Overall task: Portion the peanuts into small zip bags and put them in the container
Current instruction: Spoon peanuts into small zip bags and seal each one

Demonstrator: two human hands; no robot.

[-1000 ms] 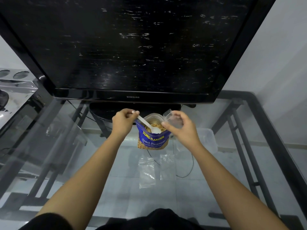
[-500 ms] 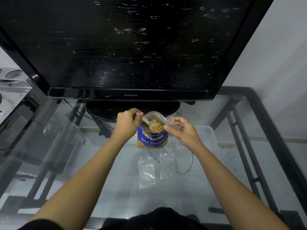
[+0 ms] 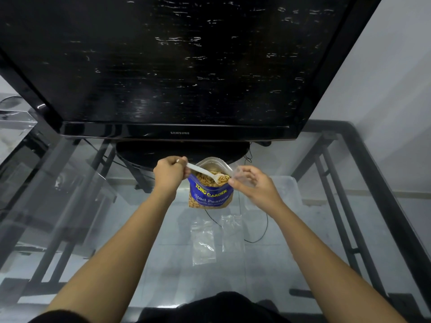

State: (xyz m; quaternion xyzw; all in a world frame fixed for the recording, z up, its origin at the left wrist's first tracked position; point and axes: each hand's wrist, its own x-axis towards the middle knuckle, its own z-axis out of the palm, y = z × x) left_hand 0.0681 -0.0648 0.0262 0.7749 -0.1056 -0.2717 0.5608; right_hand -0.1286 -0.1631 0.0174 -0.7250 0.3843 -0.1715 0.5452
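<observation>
A glossy black Samsung television (image 3: 177,66) fills twelve o'clock over the glass tabletop (image 3: 70,206). The blue foil peanut bag (image 3: 210,194) stands open at centre. Left hand (image 3: 169,174) curls around a white plastic spoon (image 3: 205,172); right hand (image 3: 256,187) pinches a clear zip bag (image 3: 242,174).

Glass table (image 3: 98,229): TV (image 3: 177,66), peanut bag (image 3: 211,197), 2 zip bags (image 3: 217,238), clear container (image 3: 286,190).
</observation>
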